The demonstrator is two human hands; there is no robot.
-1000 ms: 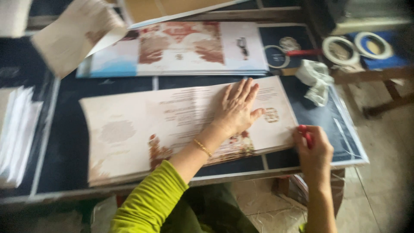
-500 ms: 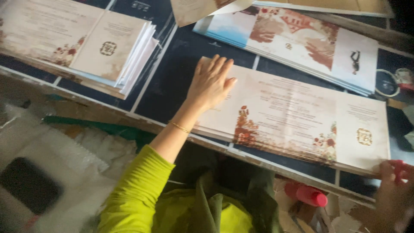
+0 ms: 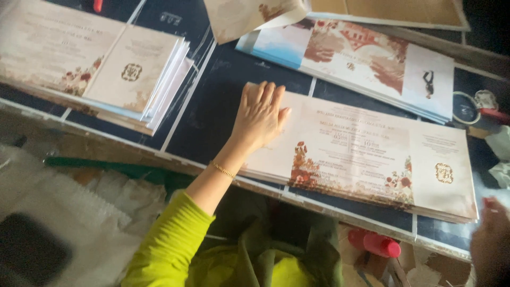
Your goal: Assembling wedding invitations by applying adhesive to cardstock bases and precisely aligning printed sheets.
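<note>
Pressing flat with fingers spread, your left hand (image 3: 261, 114) lies on the left end of a long printed sheet (image 3: 366, 154), cream with red floral art, which tops a thin stack in the middle of the frame on the dark desk (image 3: 212, 106). A thin gold bracelet (image 3: 223, 170) circles that wrist, and a lime-green sleeve (image 3: 164, 244) covers the forearm at the bottom centre. Your right hand (image 3: 491, 242) sits blurred at the lower right edge, just beside the sheet's right corner; something red shows at its fingertips, but you cannot tell whether it is pinching or loose.

Above the sheet, in the upper right, lies another stack of printed sheets (image 3: 372, 58) with blue and rust-brown pictures. In the upper left, a pile of folded cream cards (image 3: 133, 74) rests on more floral sheets. A roll of tape (image 3: 465, 109) lies at the right edge. Below the desk edge, lower right, a red bottle (image 3: 374, 244) lies on its side.
</note>
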